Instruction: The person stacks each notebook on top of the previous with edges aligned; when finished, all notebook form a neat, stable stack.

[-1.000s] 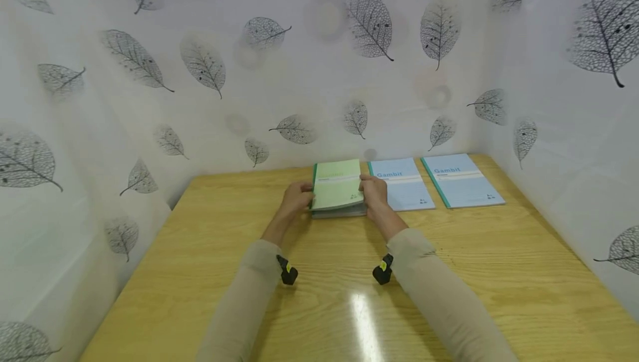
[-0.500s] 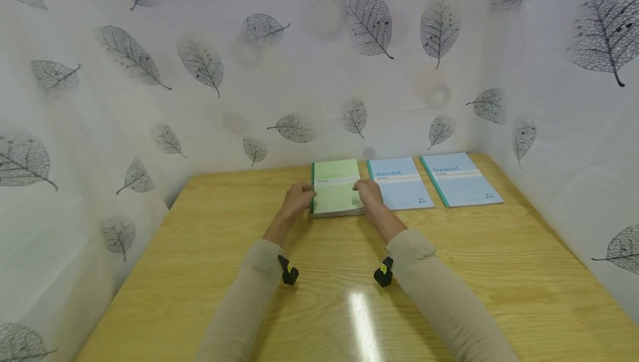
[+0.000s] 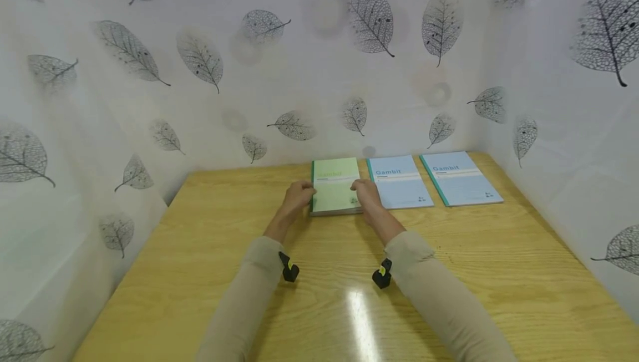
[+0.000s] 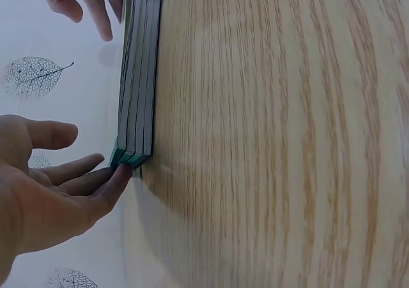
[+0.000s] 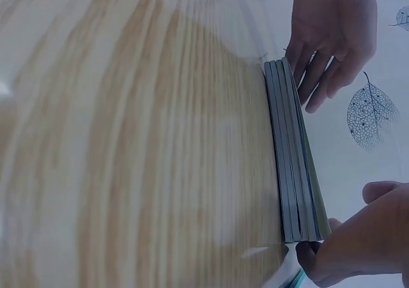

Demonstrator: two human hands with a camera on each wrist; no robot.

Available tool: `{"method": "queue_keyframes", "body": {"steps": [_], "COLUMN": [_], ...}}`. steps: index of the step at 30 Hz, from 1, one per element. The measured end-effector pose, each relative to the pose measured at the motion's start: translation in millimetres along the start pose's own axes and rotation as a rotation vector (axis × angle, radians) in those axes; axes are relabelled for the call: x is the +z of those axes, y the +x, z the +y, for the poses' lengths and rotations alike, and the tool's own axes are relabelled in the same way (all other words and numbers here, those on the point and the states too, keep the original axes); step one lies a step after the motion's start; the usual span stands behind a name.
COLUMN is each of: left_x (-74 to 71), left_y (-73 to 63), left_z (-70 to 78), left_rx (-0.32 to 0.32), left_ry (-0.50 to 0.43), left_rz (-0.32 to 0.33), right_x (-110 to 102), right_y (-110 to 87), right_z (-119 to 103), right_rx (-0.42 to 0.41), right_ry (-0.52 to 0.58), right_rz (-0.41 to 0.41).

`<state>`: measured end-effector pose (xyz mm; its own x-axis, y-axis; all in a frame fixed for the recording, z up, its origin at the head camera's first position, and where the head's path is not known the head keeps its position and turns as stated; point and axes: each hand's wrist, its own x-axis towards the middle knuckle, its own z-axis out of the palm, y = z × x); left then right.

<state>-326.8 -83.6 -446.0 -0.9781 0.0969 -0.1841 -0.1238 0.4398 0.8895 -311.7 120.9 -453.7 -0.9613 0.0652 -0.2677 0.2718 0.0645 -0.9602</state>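
Clearly lt-grn-topped notebook stack (image 3: 335,185), teal spine (image 3: 313,170); L hand (image 3: 297,197) & R hand (image 3: 368,197) touch sides, fingers loose, unclasped.

Table (image 3: 219,229): wood grain, a streak of glare (image 3: 363,323) on the near half. Behind it, white cloth (image 3: 309,85) printed with dark leaf skeletons. Far side, a pale green notebook (image 3: 335,184) lying flat between a person's two hands. Left hand (image 3: 297,195): fingers at the spine edge. Right hand (image 3: 369,197): at the opposite edge, thumb over the cover, contact unclear to me. Just beside, a blue notebook (image 3: 403,185), near left corner partly behind that hand. Beyond, slightly apart, a second blue notebook (image 3: 461,179). Both lettered "Gambit". Beige sleeves (image 3: 239,295); black device (image 3: 289,272) at each wrist.
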Motion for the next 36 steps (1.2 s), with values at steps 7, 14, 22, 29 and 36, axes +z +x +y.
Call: {"method": "queue_keyframes", "body": {"steps": [7, 14, 22, 29, 36], "left_x": [3.4, 6.4, 9.4, 11.5, 11.6], "left_y": [4.0, 5.1, 6.5, 6.9, 4.2], "left_z": [0.9, -1.7, -0.9, -1.4, 1.7], "left_rx": [-0.025, -0.015, 0.014, 0.011, 0.032], "left_ry": [0.023, 0.021, 0.052, 0.044, 0.059], "left_rz": [-0.003, -0.022, -0.041, -0.056, -0.056], "right_x": [0, 2, 3, -1, -4], "right_y": [-3.4, -7.8, -9.0, -9.0, -7.1], "right_z": [0, 1, 2, 4, 5], "right_rx": [-0.016, -0.021, -0.023, -0.020, -0.031], "right_ry": [0.007, 0.018, 0.012, 0.033, 0.055], "right_rz": [-0.001, 0.002, 0.016, 0.018, 0.010]}}
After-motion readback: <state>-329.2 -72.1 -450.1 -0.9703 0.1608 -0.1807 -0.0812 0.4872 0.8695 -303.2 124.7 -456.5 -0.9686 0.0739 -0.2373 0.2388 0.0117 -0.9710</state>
